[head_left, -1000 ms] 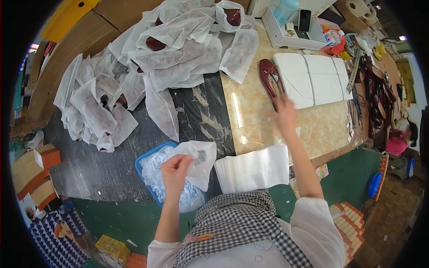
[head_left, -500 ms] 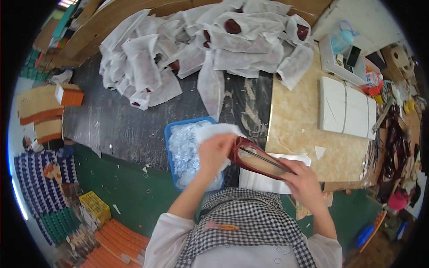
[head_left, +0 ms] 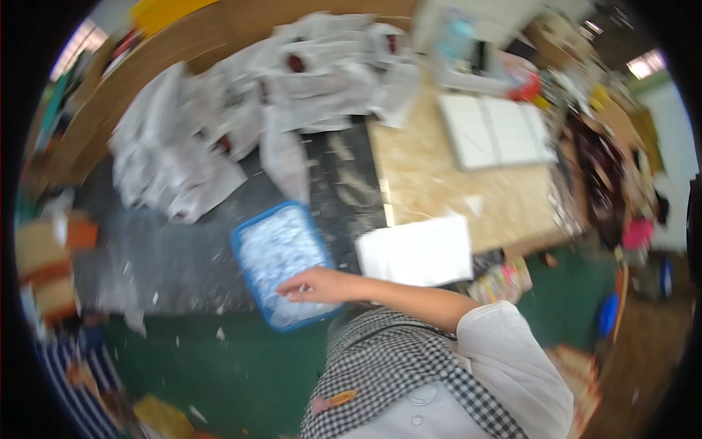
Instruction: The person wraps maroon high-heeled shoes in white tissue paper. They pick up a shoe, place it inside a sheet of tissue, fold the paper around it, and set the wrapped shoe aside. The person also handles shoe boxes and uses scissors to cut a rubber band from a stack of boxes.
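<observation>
Though the head view is smeared by motion blur, the main shapes read well enough. One arm crosses the lower middle of the frame from the right, in a white sleeve (head_left: 512, 351), over a black-and-white checked apron (head_left: 395, 366). By its side of origin it looks like the right hand (head_left: 314, 285); its fingers are loosely curled over the near edge of a blue tray (head_left: 245, 234). Whether it pinches anything, cannot tell; blur hides the fingertips. The left hand does not show.

Blue tray: rectangular, shallow, rounded corners, plastic by its look. It sits on the dark, speckled part of the tabletop (head_left: 168, 249), near its front edge. It is filled with pale, crumpled, glossy white material; the kind is not clear.

Just right of the tray, a flat white sheet (head_left: 417, 252), rectangular and smooth, lies at the front edge of the tabletop. Beyond it, a tan, grainy board surface (head_left: 439, 183). Two flat white panels (head_left: 497, 132) lie side by side further back.

At the back left, a big heap of white fabric wrappers (head_left: 241, 124), soft and rumpled, with dark red items showing inside some. Green floor (head_left: 241, 380) below.
</observation>
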### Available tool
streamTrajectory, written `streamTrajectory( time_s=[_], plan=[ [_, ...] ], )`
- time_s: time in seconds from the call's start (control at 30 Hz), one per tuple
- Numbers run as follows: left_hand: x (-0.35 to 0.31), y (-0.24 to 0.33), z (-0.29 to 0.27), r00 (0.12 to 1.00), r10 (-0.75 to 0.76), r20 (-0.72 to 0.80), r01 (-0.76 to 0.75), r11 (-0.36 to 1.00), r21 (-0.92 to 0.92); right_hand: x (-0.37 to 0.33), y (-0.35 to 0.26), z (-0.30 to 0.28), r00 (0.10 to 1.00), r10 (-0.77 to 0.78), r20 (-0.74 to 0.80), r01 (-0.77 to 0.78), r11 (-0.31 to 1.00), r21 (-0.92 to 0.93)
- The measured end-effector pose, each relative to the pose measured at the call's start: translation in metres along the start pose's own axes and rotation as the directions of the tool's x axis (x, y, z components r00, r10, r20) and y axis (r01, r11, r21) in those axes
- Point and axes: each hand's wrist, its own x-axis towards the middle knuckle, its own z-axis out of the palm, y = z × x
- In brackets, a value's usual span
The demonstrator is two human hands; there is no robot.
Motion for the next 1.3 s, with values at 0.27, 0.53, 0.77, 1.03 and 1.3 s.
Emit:
streamTrajectory(
  time_s=[0.27, 0.53, 0.77, 1.03, 1.3],
  plan=[
    [0.090, 0.082, 0.040, 0.886, 0.170, 0.431, -0.342, 0.866, 0.364, -0.257, 0.062, 0.035, 0.571, 0.409, -0.712, -0.338, 0.907, 0.250],
    [0.035, 0.196, 0.183, 0.625, 0.440, 0.645, -0.710, 0.664, 0.235, -0.413, 0.078, 0.092, 0.322, 0.348, -0.881, -0.460, 0.870, 0.176],
    [-0.064, 0.054, 0.199, 0.688, 0.070, 0.722, -0.673, 0.436, 0.598, -0.604, 0.113, 0.150, 0.244, 0.495, -0.834, -0.732, 0.658, 0.176],
    [-0.112, 0.021, 0.191, 0.709, -0.306, 0.636, -0.683, -0.072, 0.727, -0.726, 0.129, 0.169, -0.017, 0.491, -0.871, -0.694, 0.621, 0.364],
    [-0.192, 0.064, 0.494, 0.146, 0.045, 0.988, -0.989, 0.029, 0.145, -0.802, 0.159, 0.223, 0.014, 0.621, -0.784, -0.546, 0.661, 0.514]
  ],
)
